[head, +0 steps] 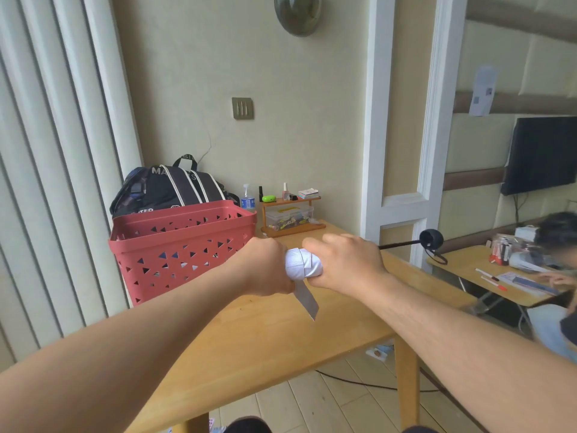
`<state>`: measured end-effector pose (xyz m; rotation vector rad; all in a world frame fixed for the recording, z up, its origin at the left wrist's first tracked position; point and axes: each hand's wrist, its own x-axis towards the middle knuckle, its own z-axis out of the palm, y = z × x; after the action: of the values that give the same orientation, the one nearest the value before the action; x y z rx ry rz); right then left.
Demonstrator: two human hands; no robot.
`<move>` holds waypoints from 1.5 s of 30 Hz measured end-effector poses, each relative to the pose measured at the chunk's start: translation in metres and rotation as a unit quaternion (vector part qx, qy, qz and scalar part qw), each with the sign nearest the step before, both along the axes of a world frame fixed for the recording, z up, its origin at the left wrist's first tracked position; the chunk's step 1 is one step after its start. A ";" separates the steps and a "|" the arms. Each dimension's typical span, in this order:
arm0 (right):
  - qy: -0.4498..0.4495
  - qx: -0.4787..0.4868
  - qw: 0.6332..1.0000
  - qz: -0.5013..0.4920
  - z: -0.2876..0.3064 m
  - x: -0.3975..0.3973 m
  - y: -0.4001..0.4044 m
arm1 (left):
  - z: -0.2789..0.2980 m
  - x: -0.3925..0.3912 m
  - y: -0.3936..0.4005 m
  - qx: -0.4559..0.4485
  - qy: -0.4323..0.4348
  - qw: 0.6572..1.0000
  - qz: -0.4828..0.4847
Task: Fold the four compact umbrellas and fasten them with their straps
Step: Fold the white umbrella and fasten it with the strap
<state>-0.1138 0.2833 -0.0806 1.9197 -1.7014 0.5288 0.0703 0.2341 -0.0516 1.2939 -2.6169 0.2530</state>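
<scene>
Just right of the red basket (pixel 184 245), above the worktop (pixel 265 332), both hands clamp the white umbrella (pixel 303 264): left hand (pixel 265 267) and right hand (pixel 346 260) bunch its canopy tight, probably so the dangling strap (pixel 307 300) can wrap round it.

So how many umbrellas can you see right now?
1. The white umbrella is held above the table by the left hand and right hand. Others may be hidden inside the red basket.

Both the left hand (pixel 265 267) and right hand (pixel 346 264) cover most of the white umbrella (pixel 303 264); its strap fastening stays unseen.
</scene>
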 end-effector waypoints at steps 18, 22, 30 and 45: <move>-0.073 0.106 0.991 -0.017 0.031 0.010 0.021 | -0.013 0.012 0.000 -0.205 0.080 0.975 -0.039; -0.103 0.158 0.982 0.004 0.039 0.009 0.026 | -0.017 0.011 -0.002 -0.230 0.069 0.969 -0.061; -0.135 0.287 0.948 0.032 0.038 0.007 0.016 | -0.019 0.011 0.000 -0.135 0.032 0.989 -0.053; 0.047 0.047 0.998 0.009 0.006 0.013 0.007 | -0.011 0.005 0.006 0.060 0.119 0.991 0.015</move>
<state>-0.1011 0.2904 -0.0742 1.9949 -1.6783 0.3635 0.0749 0.2398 -0.0629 1.3122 -2.4434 -0.0525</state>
